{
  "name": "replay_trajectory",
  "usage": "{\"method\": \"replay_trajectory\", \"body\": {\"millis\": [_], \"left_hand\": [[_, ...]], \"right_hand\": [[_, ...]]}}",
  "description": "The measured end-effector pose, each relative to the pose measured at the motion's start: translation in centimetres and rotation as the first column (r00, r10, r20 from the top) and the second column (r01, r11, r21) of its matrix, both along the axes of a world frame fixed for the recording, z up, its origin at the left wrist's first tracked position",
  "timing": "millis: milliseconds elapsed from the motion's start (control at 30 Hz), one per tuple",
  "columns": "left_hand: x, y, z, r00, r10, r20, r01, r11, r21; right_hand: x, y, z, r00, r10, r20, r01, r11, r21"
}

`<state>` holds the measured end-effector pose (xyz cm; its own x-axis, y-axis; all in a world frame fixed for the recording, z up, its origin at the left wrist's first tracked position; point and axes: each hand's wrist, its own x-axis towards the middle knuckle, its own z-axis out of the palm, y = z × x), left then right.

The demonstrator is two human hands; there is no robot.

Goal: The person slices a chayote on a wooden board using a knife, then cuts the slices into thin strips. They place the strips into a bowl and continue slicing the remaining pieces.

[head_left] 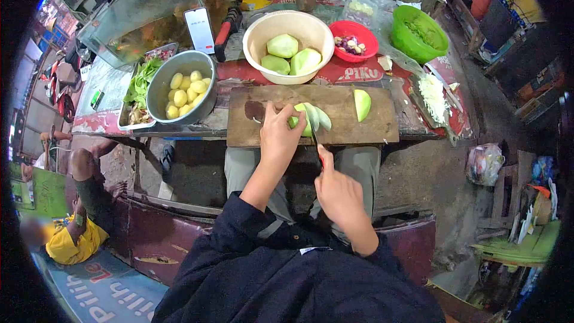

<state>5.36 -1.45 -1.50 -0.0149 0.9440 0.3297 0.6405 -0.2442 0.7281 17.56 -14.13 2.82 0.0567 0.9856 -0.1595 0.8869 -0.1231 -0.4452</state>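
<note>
My left hand (280, 131) presses its fingertips on a peeled pale-green chayote piece (302, 109) on the wooden cutting board (353, 134). In my right hand (339, 188) is a knife (315, 134) with a red and black handle, its blade down at the chayote's right side. A cut slice (324, 121) leans just right of the blade. Farther right on the board lies a separate chayote wedge (362, 105). Behind the board, a cream bowl (254, 39) holds three larger peeled chayote pieces (282, 46). My left fingers partly hide the piece being held.
Left stands a grey pot (156, 98) of peeled potatoes, beside a tray of greens (142, 78). A phone (199, 30) stands upright behind. Right are a red bowl (372, 42) of shallots and garlic, a green basin (442, 45) and shredded vegetable (431, 97). A person in yellow (78, 242) sits left.
</note>
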Motion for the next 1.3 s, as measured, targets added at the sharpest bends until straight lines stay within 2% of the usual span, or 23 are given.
{"method": "replay_trajectory", "body": {"millis": [33, 167, 233, 367, 433, 467, 533, 767, 967, 1067, 1300], "left_hand": [[0.0, -0.1, 0.3, 1.0, -0.015, 0.019, 0.016, 0.998, -0.052], [-0.1, -0.1, -0.2, 0.999, -0.033, 0.022, 0.034, 0.999, -0.023], [-0.1, -0.3, 0.5, 0.999, -0.008, -0.033, 0.005, 0.998, -0.068], [0.0, -0.4, 0.6, 1.0, -0.01, 0.009, 0.011, 0.993, -0.119], [0.1, -0.1, -0.3, 1.0, 0.007, 0.019, -0.007, 1.0, 0.027], [0.0, 0.0, -0.6, 1.0, 0.007, 0.019, -0.007, 1.0, 0.028], [-0.1, -0.2, -0.2, 1.0, -0.015, 0.02, 0.016, 0.999, -0.046], [0.1, -0.3, 0.3, 1.0, -0.001, 0.024, 0.003, 0.997, -0.077], [-0.1, -0.1, 0.0, 1.0, -0.007, -0.028, 0.004, 0.996, -0.089], [-0.1, -0.1, 0.0, 0.999, -0.023, 0.027, 0.026, 0.995, -0.099], [0.0, -0.3, 0.1, 1.0, -0.002, 0.01, 0.002, 1.0, -0.008]], "right_hand": [[0.0, -1.0, -0.1, 1.0, -0.005, 0.019, 0.005, 1.0, 0.004], [1.1, -3.3, 0.8, 0.999, -0.021, 0.026, 0.021, 1.0, -0.018], [1.7, -3.3, 1.3, 1.0, -0.03, 0.002, 0.03, 1.0, 0.007], [1.6, -1.7, 2.8, 0.997, -0.07, -0.013, 0.071, 0.994, 0.079], [1.5, -0.9, 2.1, 0.999, -0.024, -0.028, 0.028, 0.989, 0.145], [1.4, -0.6, 1.9, 0.999, 0.026, -0.039, -0.017, 0.978, 0.209], [1.1, 0.0, 1.9, 1.0, 0.028, 0.0, -0.027, 0.984, 0.178], [0.7, 0.4, 1.9, 0.997, 0.033, 0.075, -0.044, 0.987, 0.153], [0.7, 0.8, 0.9, 0.999, 0.025, -0.021, -0.02, 0.979, 0.202], [0.7, 1.4, 0.8, 1.0, 0.01, -0.017, -0.008, 0.99, 0.141], [-0.3, 4.0, -0.3, 1.0, -0.002, 0.003, 0.002, 0.995, 0.103]]}}
